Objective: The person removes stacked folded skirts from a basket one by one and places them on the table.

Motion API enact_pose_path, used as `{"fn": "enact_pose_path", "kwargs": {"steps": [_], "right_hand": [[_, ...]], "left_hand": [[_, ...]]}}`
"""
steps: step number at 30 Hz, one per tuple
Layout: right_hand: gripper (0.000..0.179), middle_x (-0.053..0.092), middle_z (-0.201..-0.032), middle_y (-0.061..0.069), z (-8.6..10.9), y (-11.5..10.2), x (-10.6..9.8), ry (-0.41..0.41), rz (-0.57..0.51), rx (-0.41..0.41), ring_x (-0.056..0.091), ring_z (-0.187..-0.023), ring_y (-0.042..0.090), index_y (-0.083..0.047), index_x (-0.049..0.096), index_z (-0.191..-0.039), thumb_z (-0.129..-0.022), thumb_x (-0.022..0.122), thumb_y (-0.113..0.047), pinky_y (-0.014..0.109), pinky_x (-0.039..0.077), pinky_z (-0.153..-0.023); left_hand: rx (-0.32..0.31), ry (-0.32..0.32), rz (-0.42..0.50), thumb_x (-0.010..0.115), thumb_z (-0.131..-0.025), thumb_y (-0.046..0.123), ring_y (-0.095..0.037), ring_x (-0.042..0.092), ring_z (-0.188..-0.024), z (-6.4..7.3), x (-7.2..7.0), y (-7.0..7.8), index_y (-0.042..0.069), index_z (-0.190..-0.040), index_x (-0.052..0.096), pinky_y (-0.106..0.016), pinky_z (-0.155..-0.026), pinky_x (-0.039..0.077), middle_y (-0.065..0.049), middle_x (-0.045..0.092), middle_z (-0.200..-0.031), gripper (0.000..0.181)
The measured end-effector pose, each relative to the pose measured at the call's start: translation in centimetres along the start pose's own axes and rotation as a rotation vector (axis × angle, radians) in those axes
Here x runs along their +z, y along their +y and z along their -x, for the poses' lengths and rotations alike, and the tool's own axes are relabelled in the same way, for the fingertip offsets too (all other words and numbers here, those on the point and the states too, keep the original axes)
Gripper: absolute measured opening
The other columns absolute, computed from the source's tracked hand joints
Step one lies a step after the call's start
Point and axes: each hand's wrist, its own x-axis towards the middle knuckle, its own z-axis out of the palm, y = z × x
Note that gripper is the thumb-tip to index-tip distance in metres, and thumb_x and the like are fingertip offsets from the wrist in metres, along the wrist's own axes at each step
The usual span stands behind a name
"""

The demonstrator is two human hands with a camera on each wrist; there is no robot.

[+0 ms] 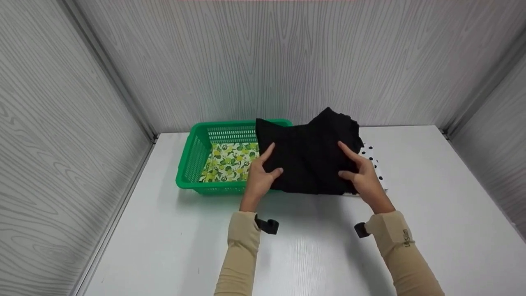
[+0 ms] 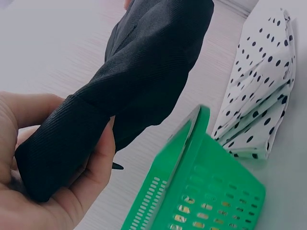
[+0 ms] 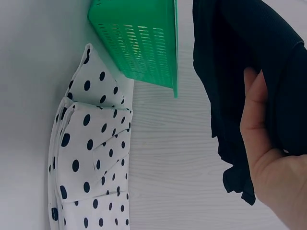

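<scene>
A piece of black cloth [image 1: 308, 160], seemingly a folded garment, hangs between both hands above the table. My left hand [image 1: 261, 176] grips its left side, thumb in front; in the left wrist view the fingers [image 2: 100, 163] curl under the black cloth [image 2: 148, 62]. On the opposite side my right hand [image 1: 363, 176] holds the cloth, with fingers [image 3: 254, 110] tucked beneath the fabric in the right wrist view. A ruffled edge shows at the cloth's upper right. Behind and below it lies a folded white cloth with black dots [image 3: 91, 153], mostly hidden in the head view.
A green plastic basket [image 1: 185, 164] stands at the left of the table, with a lemon-patterned cloth [image 1: 230, 162] inside. The dotted cloth lies right of the basket on the white table [image 1: 427, 172]. Grey wood-grain walls [image 1: 263, 61] enclose the back and sides.
</scene>
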Motion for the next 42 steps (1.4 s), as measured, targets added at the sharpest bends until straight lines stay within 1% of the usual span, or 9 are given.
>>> {"fn": "enact_pose_path", "kwargs": {"steps": [3,10,13,18,22,26,31,35,42], "right_hand": [[0.08,0.024,-0.164,0.01,0.6,0.3,-0.2,0.005,0.009,0.005,0.017,-0.152,0.022,-0.007,0.035,-0.158,-0.086,0.055,0.023,0.039,0.019,-0.121],[0.08,0.025,-0.164,0.012,2.4,0.6,-1.4,0.022,0.041,-0.011,0.018,-0.151,0.027,-0.008,0.035,-0.158,-0.087,0.056,0.022,0.019,0.029,-0.111],[0.079,0.025,-0.164,0.011,3.0,0.7,-1.7,0.028,0.054,-0.026,0.017,-0.151,0.028,-0.008,0.035,-0.158,-0.088,0.057,0.021,0.016,0.029,-0.109],[0.079,0.026,-0.164,0.01,4.1,0.7,-2.1,0.035,0.049,-0.03,0.017,-0.151,0.028,-0.01,0.037,-0.158,-0.088,0.058,0.02,0.016,0.029,-0.109],[0.079,0.026,-0.164,0.012,5.2,0.7,-2.7,0.068,0.044,-0.047,0.018,-0.151,0.03,-0.008,0.037,-0.158,-0.087,0.058,0.021,0.016,0.03,-0.109],[0.079,0.025,-0.165,0.014,6.5,0.8,-3.4,0.088,0.058,-0.047,0.016,-0.151,0.031,-0.007,0.036,-0.157,-0.087,0.059,0.021,0.015,0.03,-0.109],[0.078,0.025,-0.164,0.015,7.7,1.1,-4.3,0.088,0.102,-0.035,0.017,-0.151,0.032,-0.009,0.037,-0.158,-0.088,0.06,0.019,0.013,0.03,-0.107],[0.078,0.024,-0.164,0.017,8.7,1.2,-5.2,0.077,0.126,-0.031,0.018,-0.15,0.033,-0.011,0.038,-0.158,-0.089,0.06,0.019,0.013,0.032,-0.106],[0.078,0.023,-0.165,0.016,10.5,2.0,-5.8,0.101,0.121,0.018,0.018,-0.15,0.032,-0.011,0.037,-0.158,-0.09,0.06,0.018,0.012,0.032,-0.105]], "left_hand": [[0.011,0.004,0.018,0.068,-0.091,-0.005,-0.032,0.028,-0.149,0.5,0.4,-0.3,0.013,-0.156,0.043,-0.051,-0.117,0.029,-0.011,0.038,-0.159,0.071],[0.05,-0.026,0.054,0.068,-0.091,-0.003,-0.034,0.029,-0.148,1.4,1.7,-0.9,0.011,-0.155,0.043,-0.053,-0.118,0.027,-0.013,0.039,-0.159,0.07],[0.058,-0.028,0.057,0.069,-0.09,-0.003,-0.035,0.03,-0.147,1.6,2.1,-1.0,0.01,-0.155,0.044,-0.053,-0.118,0.027,-0.013,0.04,-0.158,0.07],[0.068,-0.026,0.072,0.07,-0.089,-0.004,-0.033,0.031,-0.147,2.1,2.7,-0.8,0.008,-0.154,0.044,-0.052,-0.119,0.025,-0.012,0.041,-0.157,0.071],[0.072,-0.046,0.099,0.07,-0.089,-0.004,-0.03,0.03,-0.148,2.5,3.5,-0.3,0.009,-0.155,0.044,-0.049,-0.119,0.025,-0.01,0.041,-0.157,0.071],[0.066,-0.072,0.12,0.07,-0.089,-0.004,-0.029,0.031,-0.147,2.8,4.6,-0.2,0.011,-0.155,0.045,-0.048,-0.119,0.026,-0.007,0.042,-0.157,0.072],[0.063,-0.095,0.148,0.069,-0.089,-0.004,-0.029,0.029,-0.148,3.8,5.8,-0.8,0.011,-0.155,0.044,-0.051,-0.119,0.025,-0.008,0.041,-0.158,0.072],[0.045,-0.125,0.174,0.068,-0.09,-0.004,-0.028,0.027,-0.149,4.7,6.7,-1.3,0.012,-0.156,0.042,-0.051,-0.119,0.024,-0.007,0.038,-0.159,0.073],[0.0,-0.167,0.155,0.067,-0.091,-0.002,-0.028,0.025,-0.15,5.5,8.1,-1.5,0.018,-0.157,0.04,-0.051,-0.118,0.026,-0.004,0.036,-0.16,0.074]]}}
